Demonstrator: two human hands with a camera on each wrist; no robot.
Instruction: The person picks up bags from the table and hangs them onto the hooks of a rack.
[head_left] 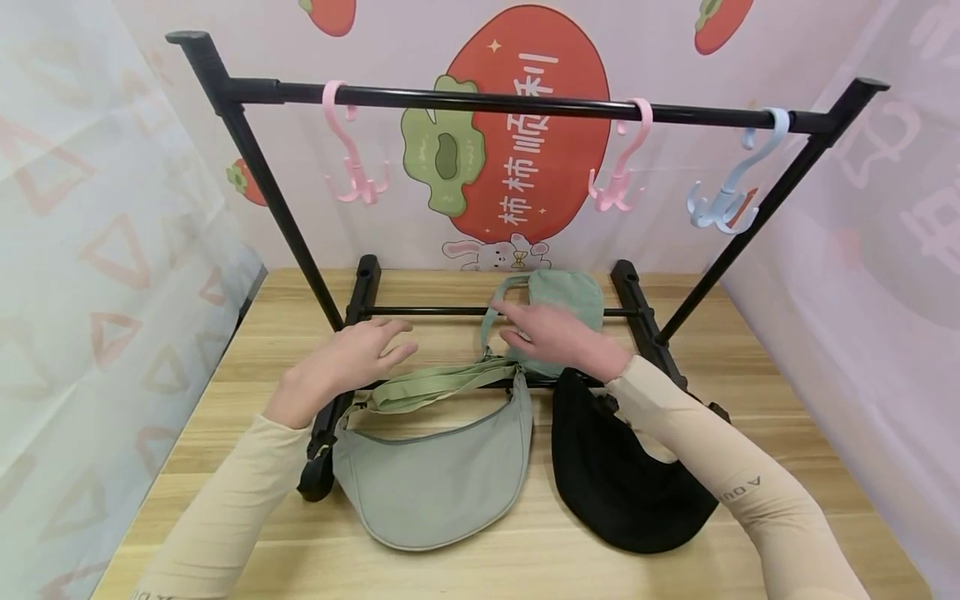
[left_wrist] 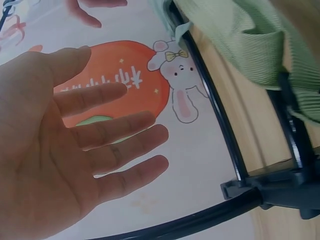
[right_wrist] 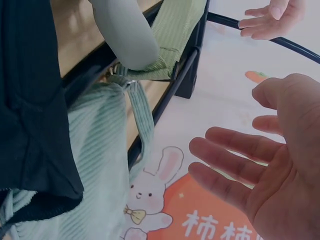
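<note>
My left hand (head_left: 348, 358) hovers with extended, spread fingers above the green strap (head_left: 435, 387) of a grey shoulder bag (head_left: 442, 483). The left wrist view shows its palm bare. Over a small mint-green corduroy bag (head_left: 566, 292) is my right hand (head_left: 558, 329), fingers loosely extended, overlapping the bag in the head view. From the right wrist, that hand holds nothing and stands apart from the corduroy bag (right_wrist: 97, 150). A black shoulder bag (head_left: 630, 492) lies beside the grey one, partly behind my right sleeve.
A black rack stands on the wooden table, its top bar (head_left: 480, 100) above the bags. From it hang a left pink hook (head_left: 360, 179), a second pink hook (head_left: 617, 187) and a blue hook (head_left: 723, 204). Low crossbars run beneath the bags. A printed cloth hangs behind.
</note>
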